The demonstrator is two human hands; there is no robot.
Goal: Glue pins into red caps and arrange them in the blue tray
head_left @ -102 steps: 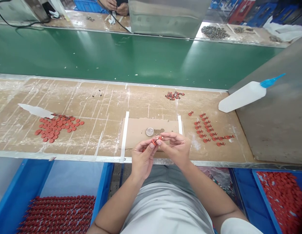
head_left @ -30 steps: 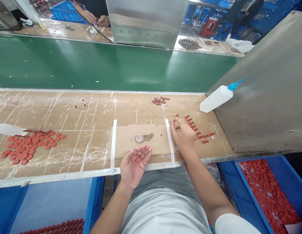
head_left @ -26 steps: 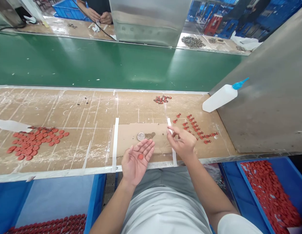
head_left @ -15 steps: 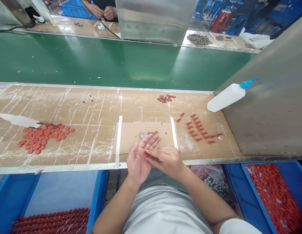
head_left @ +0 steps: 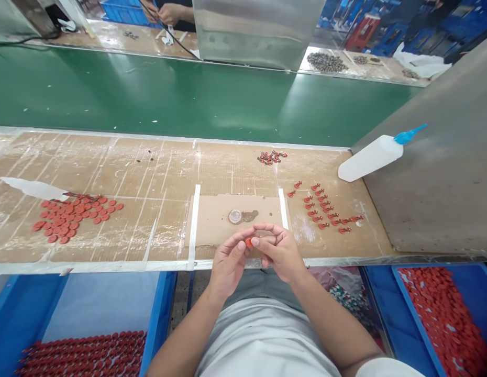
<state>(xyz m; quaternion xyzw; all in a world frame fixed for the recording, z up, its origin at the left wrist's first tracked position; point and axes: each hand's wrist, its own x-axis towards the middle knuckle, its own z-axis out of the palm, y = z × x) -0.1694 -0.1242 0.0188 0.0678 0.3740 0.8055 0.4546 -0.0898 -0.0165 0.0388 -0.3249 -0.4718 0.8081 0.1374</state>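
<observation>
My left hand (head_left: 230, 262) and my right hand (head_left: 280, 254) meet near the table's front edge, their thumbs and fingers closed around one small red disc (head_left: 248, 242). Just beyond them, a small round clear dish (head_left: 235, 216) sits on a taped cardboard sheet (head_left: 212, 214), with a dark wet patch beside it. To the right lie rows of red discs with small metal parts (head_left: 320, 204). A loose pile of red discs (head_left: 66, 217) is at the left. A small heap of red and dark pieces (head_left: 272, 157) lies towards the back.
A white bottle with a blue nozzle (head_left: 371, 158) leans by a metal panel (head_left: 435, 157) at right. Blue trays of red parts (head_left: 161, 314) (head_left: 443, 314) stand below the table edge. Beyond the green strip (head_left: 149, 99), another person's hands (head_left: 170, 13) show.
My left hand has turned from palm-up and open to gripping the red disc together with my right hand. The view has shifted slightly. The other person's hands have moved.
</observation>
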